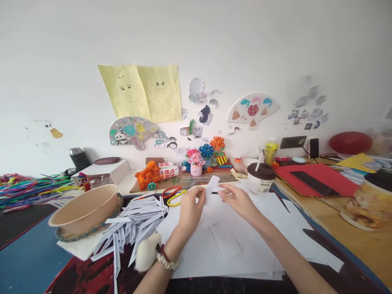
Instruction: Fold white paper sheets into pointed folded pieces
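Note:
Between my two hands a small white paper piece (212, 185) is held up above white sheets (257, 249). My left hand (193, 202) pinches its left side between thumb and fingers. At its right edge, my right hand (234, 199) has thumb and fingers closed on the paper. A flat paper strip (225, 240) lies on the sheets below my hands. To the left is a heap of folded white paper strips (134, 222). Scissors with yellow handles (177, 198) and a red-handled pair (171, 191) lie just left of my left hand.
A round tan basket (84, 206) stands at the left, near a fluffy white object (147, 253). A lidded cup (261, 178) with a straw stands behind my right hand. Pipe-cleaner flowers (206, 151) are by the wall; a phone (315, 183) lies on red paper (343, 179).

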